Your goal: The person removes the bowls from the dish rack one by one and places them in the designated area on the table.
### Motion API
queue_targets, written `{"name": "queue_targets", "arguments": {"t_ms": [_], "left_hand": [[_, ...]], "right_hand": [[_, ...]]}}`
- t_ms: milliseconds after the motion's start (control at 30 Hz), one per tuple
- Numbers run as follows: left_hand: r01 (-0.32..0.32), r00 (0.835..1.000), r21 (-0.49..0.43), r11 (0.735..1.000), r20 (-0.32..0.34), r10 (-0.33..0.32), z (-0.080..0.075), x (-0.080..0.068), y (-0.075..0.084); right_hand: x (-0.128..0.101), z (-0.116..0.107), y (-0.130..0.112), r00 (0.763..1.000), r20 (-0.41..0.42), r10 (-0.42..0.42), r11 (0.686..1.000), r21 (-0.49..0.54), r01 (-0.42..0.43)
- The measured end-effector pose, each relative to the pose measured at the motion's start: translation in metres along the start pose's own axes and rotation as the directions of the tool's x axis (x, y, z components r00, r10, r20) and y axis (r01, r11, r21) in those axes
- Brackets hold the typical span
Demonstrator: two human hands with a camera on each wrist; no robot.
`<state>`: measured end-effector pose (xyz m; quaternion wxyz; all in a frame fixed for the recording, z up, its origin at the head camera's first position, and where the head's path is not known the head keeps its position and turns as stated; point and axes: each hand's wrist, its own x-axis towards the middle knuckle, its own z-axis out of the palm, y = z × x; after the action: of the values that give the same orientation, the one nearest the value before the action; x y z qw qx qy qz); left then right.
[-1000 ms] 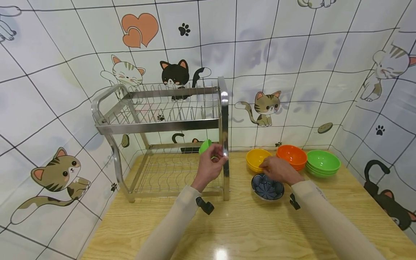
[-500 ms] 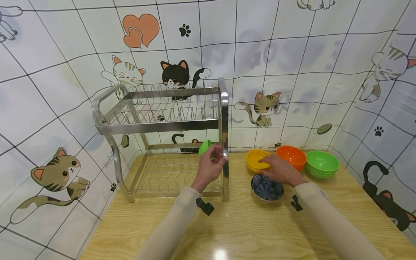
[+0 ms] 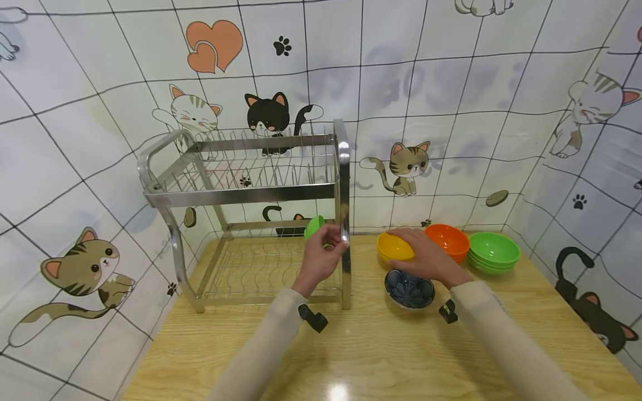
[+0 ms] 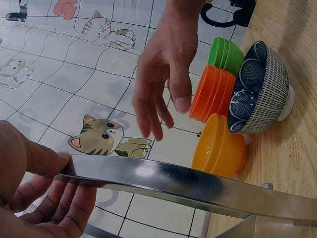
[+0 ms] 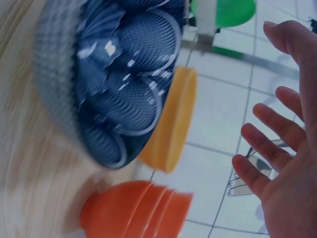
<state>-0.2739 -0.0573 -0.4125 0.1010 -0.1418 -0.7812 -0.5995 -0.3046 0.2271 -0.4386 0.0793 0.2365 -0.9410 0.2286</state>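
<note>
My left hand (image 3: 321,259) holds the right front upright of a two-tier metal dish rack (image 3: 345,189), thumb and fingers on either side of the strip (image 4: 143,173) in the left wrist view. Behind that hand, a green bowl (image 3: 313,227) on the lower tier is partly hidden. Over the stacked yellow bowls (image 3: 393,248) hovers my right hand (image 3: 426,256), its fingers spread. In the right wrist view that hand (image 5: 292,134) is apart from the bowls and holds nothing. A dark blue patterned bowl (image 3: 409,291) stands upright just in front of the yellow ones.
To the right of the yellow bowls stand stacked orange bowls (image 3: 446,243) and stacked green bowls (image 3: 494,250). The wooden table (image 3: 351,345) meets a cat-patterned tiled wall (image 3: 391,100) at the back and sides. Wires divide the rack's upper tier (image 3: 261,172).
My right hand's fingers have gone from bunched together to spread wide over the yellow bowls. My left hand stays on the rack's upright, and the bowls keep their places.
</note>
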Motion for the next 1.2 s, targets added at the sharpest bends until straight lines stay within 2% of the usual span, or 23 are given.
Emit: {"name": "queue_targets", "arguments": {"t_ms": [167,400,667,833,1200], "left_hand": [[0.008,1.000,0.005,1.000,-0.004,-0.008,-0.003,0.002,0.001],[0.033,0.999,-0.005,0.999,0.014,-0.033,-0.007,0.004,0.000],[0.010,0.998,-0.025,1.000,0.060,-0.009,-0.012,0.003,0.000],[0.019,0.996,0.010,1.000,0.088,-0.019,-0.018,0.001,0.001],[0.076,0.995,0.027,0.997,0.068,-0.078,-0.044,0.012,0.000]], "right_hand": [[0.002,-0.005,-0.017,1.000,-0.014,0.004,0.999,0.051,-0.003],[0.006,-0.006,-0.038,1.000,-0.013,-0.028,0.983,0.180,0.030],[0.010,-0.003,-0.067,0.996,-0.041,-0.079,0.944,0.319,0.088],[0.015,0.000,-0.081,0.997,-0.046,-0.064,0.909,0.409,0.077],[0.025,0.012,-0.101,0.995,-0.078,-0.056,0.854,0.513,0.089]]}}
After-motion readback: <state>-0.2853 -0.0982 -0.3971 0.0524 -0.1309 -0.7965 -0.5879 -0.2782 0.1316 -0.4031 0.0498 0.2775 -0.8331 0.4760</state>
